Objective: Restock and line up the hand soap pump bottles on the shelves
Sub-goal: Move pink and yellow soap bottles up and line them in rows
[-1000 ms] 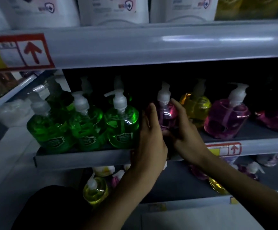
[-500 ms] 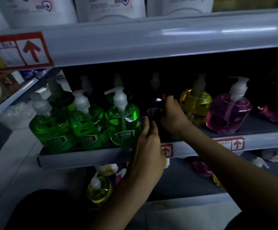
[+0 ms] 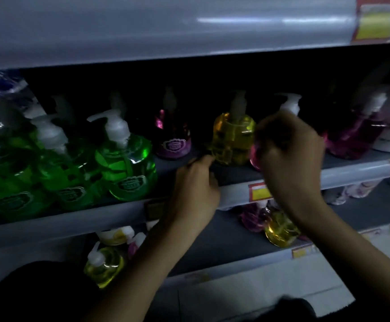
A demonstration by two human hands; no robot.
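At the middle shelf (image 3: 61,221): pink bottle (image 3: 255,156) wrapped in the curled fingers of the right hand (image 3: 290,149), white pump (image 3: 290,104) poking above the knuckles. Just left, one yellow bottle (image 3: 233,138), left hand (image 3: 196,182) curled at its base; gripping or merely touching, cannot tell. Further left, one purple bottle (image 3: 173,138) set back, then three green bottles (image 3: 129,163) up front, more blurred behind. Far right, one dark pink bottle (image 3: 352,135).

Green bottles (image 3: 129,168) front-left; purple bottle (image 3: 173,138) back; yellow bottle (image 3: 233,138) beside pink bottle (image 3: 255,156).
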